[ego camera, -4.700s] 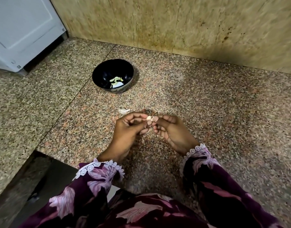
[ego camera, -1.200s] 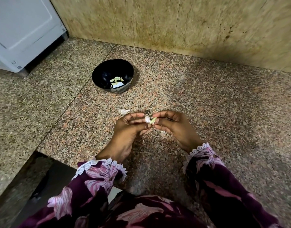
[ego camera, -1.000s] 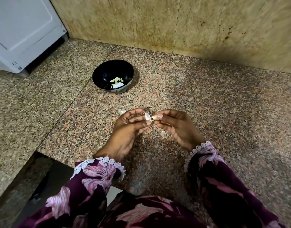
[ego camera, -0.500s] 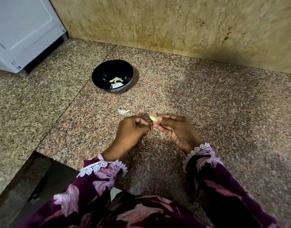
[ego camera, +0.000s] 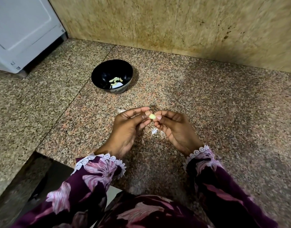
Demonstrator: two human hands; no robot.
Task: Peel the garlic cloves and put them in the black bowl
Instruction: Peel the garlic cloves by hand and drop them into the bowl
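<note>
We pinch a small garlic clove [ego camera: 151, 116], pale yellow-green, smooth and bare of skin, between the curled fingertips of our left hand [ego camera: 125, 129] and right hand [ego camera: 174, 129], above the speckled granite counter [ego camera: 223, 112]. Beyond sits the black bowl [ego camera: 112, 76], holding several pale peeled cloves [ego camera: 115, 80]. White skin scraps [ego camera: 153, 131] lie beneath our hands.

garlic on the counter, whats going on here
A person is peeling garlic. The left hand and right hand pinch one pale clove between their fingertips above the granite counter. Bits of skin lie below. The black bowl beyond already holds several peeled cloves.
</note>
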